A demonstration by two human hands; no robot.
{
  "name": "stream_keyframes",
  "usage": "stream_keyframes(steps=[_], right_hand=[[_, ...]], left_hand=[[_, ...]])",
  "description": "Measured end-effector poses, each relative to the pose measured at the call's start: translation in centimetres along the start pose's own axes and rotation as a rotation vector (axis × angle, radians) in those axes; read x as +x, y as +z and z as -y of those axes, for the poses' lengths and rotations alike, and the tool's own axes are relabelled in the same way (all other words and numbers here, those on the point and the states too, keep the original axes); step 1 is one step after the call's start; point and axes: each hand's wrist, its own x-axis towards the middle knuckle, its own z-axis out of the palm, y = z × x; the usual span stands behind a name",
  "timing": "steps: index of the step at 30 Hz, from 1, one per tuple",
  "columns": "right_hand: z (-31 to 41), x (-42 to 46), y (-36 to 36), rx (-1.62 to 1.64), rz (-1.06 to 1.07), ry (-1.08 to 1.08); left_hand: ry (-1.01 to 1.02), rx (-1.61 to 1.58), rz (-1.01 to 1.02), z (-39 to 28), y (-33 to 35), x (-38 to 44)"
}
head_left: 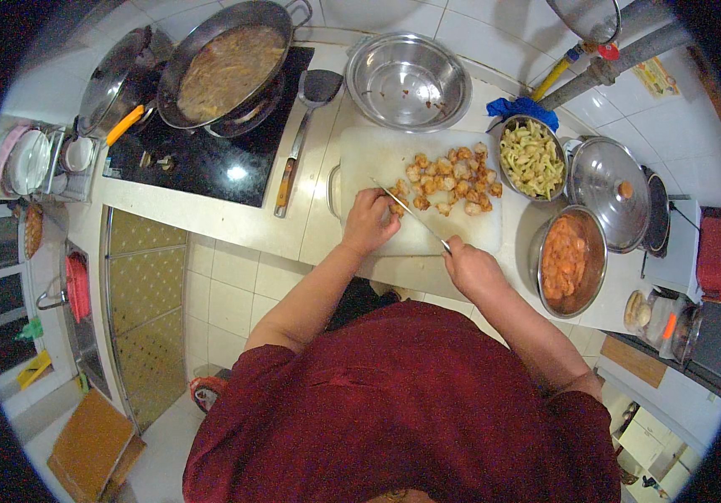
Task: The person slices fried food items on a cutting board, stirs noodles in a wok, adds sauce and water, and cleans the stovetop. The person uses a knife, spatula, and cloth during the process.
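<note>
My right hand (475, 267) grips a kitchen knife (420, 220) by its handle, which the fingers mostly hide. The blade slants up and left across a white cutting board (373, 151). Curled fingers of my left hand (370, 220) hold a browned food piece (400, 206) beside the blade, at the board's left half. Several browned, cut chunks (454, 179) are spread over the board to the right of the knife; what food they are, I cannot tell.
Behind the board stands a steel basin (407, 82) with brown bits. On the right are a bowl of pale green strips (531, 157), a bowl of orange-coated pieces (565, 258) and a glass lid (609, 188). A spatula (294, 151) lies left, beside a cooktop (209, 170) with a liquid-filled wok (234, 69).
</note>
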Motion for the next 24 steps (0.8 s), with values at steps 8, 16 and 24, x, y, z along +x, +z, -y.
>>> stream_keyframes(steps=[8, 16, 24], right_hand=[[-0.7, 4.3, 4.0, 0.048, -0.11, -0.125], [-0.5, 6.6, 5.6, 0.303, -0.335, -0.173], [-2.7, -1.5, 1.7, 0.317, -0.29, 0.172]], left_hand=[[-0.029, 0.014, -0.016, 0.5, 1.5, -0.6], [0.04, 0.02, 0.079, 1.1, 1.0, -0.8], [0.045, -0.096, 0.028, -1.3, -1.4, 1.6]])
